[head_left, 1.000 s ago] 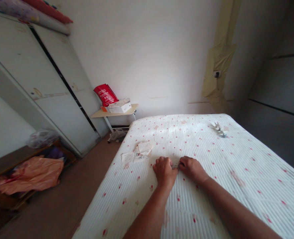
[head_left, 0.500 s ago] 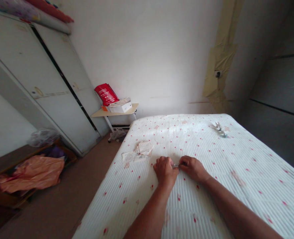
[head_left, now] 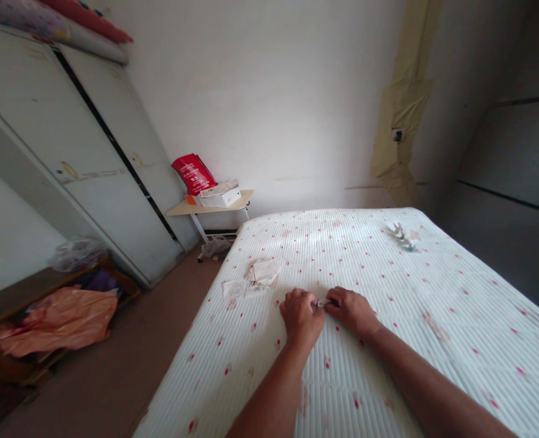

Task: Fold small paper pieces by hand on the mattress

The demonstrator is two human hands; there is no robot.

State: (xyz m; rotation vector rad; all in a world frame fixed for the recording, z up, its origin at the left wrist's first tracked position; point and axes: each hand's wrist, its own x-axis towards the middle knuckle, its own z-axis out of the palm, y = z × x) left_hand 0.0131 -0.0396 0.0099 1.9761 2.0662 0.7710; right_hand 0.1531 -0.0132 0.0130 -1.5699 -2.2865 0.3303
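Between my two hands, just above the bed, is a small shiny greyish piece (head_left: 323, 302), too small to make out its kind. My left hand (head_left: 300, 313) is closed on its left end, thumb and fingers pinched. My right hand (head_left: 350, 309) pinches the other end, its fingers curled; something dark shows at the fingertips. Both hands rest low over the white ribbed bed cover (head_left: 342, 377) with red dots. Left of my left hand lie some printed papers (head_left: 251, 280), partly crumpled and overlapping.
At the far right of the bed lies a crumpled white-grey strip (head_left: 401, 237). Beyond the bed's left corner stands a small table (head_left: 182, 208) with a red bag (head_left: 194, 173) and a white box (head_left: 224, 197). A cabinet (head_left: 91, 152) and an orange bag (head_left: 64, 319) are at left.
Both hands have shifted very slightly left in view, still pinching the small piece between them. The view itself has moved a little; the papers and strip lie as before.
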